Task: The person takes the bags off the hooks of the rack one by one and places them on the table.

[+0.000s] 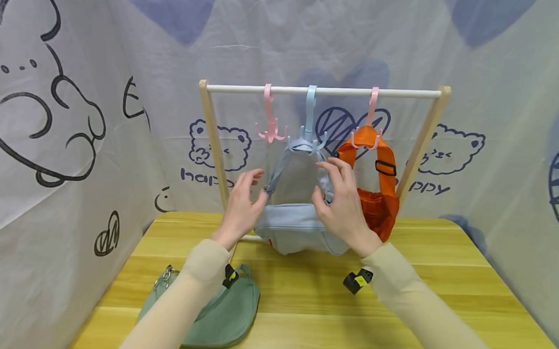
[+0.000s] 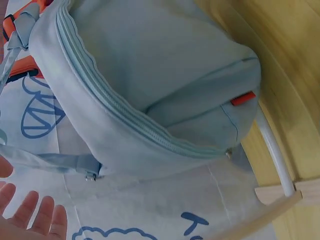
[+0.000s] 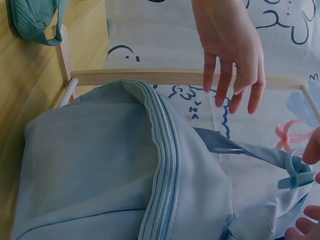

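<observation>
I record the light blue bag (image 1: 289, 218) hanging from the blue hook (image 1: 311, 106) at the rack's (image 1: 238, 88) middle. In front of the rack I have the left hand (image 1: 240, 206) and right hand (image 1: 343, 205), fingers (image 3: 225, 85) loosely parted, gripping nothing. The orange bag (image 1: 380, 211) hangs right of the rack's middle; the green bag (image 1: 230, 316) lies before its left side on the worktop (image 1: 311, 319).
</observation>
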A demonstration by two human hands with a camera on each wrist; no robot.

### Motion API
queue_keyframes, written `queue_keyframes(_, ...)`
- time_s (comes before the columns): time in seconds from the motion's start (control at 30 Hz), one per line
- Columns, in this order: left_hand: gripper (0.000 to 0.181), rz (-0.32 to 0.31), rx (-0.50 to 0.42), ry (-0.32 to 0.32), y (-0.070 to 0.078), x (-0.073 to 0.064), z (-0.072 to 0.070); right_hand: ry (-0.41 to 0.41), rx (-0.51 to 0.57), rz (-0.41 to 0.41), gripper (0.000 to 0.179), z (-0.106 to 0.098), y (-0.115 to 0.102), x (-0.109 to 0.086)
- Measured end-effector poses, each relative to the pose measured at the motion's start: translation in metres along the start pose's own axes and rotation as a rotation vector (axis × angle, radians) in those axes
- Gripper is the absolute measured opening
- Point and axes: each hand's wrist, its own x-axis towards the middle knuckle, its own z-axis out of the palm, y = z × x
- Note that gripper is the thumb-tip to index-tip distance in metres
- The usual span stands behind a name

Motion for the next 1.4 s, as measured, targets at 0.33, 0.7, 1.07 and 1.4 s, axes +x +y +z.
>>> queue_keyframes(0.33, 0.057, -0.103, -0.029, -0.050, 0.001, 0.005, 0.017, -0.081, 0.017, 0.086, 0.054, -0.001, 0.006, 0.006)
queue_keyframes(0.7, 0.067, -0.171, -0.001, -0.088, -0.008, 0.009, 0.030, -0.114, 0.077, 0.164, 0.064, 0.001, 0.012, 0.010)
queue_keyframes(1.07, 0.071, -0.203, -0.003, -0.135, -0.014, 0.009, 0.033, -0.154, 0.187, 0.255, 0.070, -0.001, 0.014, 0.019)
queue_keyframes(1.4, 0.069, -0.215, -0.032, -0.157, -0.009, 0.006, 0.029, -0.209, 0.278, 0.355, 0.063, -0.003, 0.011, 0.024)
